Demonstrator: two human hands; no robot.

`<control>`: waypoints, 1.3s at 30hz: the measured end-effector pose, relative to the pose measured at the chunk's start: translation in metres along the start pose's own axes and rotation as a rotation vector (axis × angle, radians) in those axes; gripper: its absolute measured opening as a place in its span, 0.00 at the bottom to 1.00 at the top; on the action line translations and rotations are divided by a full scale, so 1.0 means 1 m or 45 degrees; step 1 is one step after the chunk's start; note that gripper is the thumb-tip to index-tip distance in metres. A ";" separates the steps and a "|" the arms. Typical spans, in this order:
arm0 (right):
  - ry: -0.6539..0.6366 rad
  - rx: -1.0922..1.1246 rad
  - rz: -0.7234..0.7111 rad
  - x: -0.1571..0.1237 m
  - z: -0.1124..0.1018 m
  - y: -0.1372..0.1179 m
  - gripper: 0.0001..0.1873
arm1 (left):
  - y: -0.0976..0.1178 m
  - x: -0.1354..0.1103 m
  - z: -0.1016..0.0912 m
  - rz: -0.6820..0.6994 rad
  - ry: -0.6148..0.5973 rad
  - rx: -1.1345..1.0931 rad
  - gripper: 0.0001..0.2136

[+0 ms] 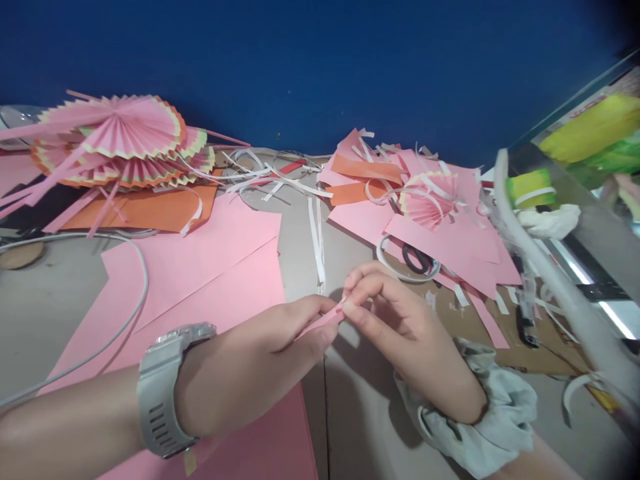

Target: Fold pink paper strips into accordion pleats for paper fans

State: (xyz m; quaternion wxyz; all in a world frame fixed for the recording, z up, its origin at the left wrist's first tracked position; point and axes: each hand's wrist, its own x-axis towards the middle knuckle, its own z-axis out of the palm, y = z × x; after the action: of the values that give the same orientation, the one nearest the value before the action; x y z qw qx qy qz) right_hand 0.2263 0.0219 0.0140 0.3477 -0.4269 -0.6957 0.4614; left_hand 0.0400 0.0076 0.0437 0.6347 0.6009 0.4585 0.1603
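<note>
My left hand (260,360) and my right hand (400,327) meet over the table, each pinching an end of a narrow folded pink paper strip (327,318). The left wrist carries a grey watch (163,390). A pale grey scrunchie (480,413) sits on the right wrist. Large pink paper sheets (200,280) lie under and beyond the left hand.
Folded pink paper fans (120,140) are stacked at the back left on orange paper (150,210). A heap of pink and orange paper with white strips (410,200) and black-handled scissors (417,260) lies at the back right. A grey cable (125,313) curves at left. A blue wall stands behind.
</note>
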 end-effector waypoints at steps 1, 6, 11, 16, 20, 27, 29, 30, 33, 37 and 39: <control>-0.001 0.005 -0.005 0.000 0.001 0.000 0.04 | 0.000 0.000 0.001 0.007 -0.006 0.042 0.13; 0.051 0.062 -0.007 -0.002 0.006 0.002 0.05 | -0.003 -0.001 0.006 0.020 -0.013 0.203 0.14; 0.070 0.102 0.018 -0.004 0.008 0.004 0.07 | -0.007 0.000 0.007 0.037 -0.051 0.160 0.16; 0.120 0.097 0.076 -0.002 0.009 0.004 0.06 | -0.005 0.002 0.007 0.072 -0.049 0.143 0.14; 0.085 0.029 0.205 0.001 0.006 0.002 0.03 | -0.006 0.003 0.006 0.117 -0.025 0.128 0.15; 0.002 0.068 0.228 0.001 0.000 -0.002 0.06 | -0.005 0.005 0.001 0.032 -0.125 0.049 0.17; -0.006 0.101 0.262 0.002 -0.001 0.000 0.07 | -0.004 0.006 -0.001 -0.028 -0.186 -0.017 0.17; 0.003 0.113 0.277 0.002 -0.002 0.001 0.07 | -0.005 0.006 -0.002 -0.048 -0.187 -0.037 0.16; 0.077 0.125 0.307 0.001 -0.004 0.004 0.08 | -0.008 0.004 -0.003 -0.057 -0.011 0.048 0.10; 0.120 0.153 0.285 0.000 -0.005 0.004 0.08 | -0.013 0.001 -0.001 -0.001 0.148 0.381 0.13; 0.122 0.150 0.263 0.000 -0.005 0.003 0.08 | -0.013 0.001 0.001 0.072 0.152 0.514 0.13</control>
State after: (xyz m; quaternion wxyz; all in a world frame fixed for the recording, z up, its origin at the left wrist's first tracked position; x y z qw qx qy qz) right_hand 0.2313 0.0243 0.0127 0.3556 -0.4964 -0.6024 0.5140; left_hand 0.0370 0.0049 0.0316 0.4685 0.7178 0.5013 0.1184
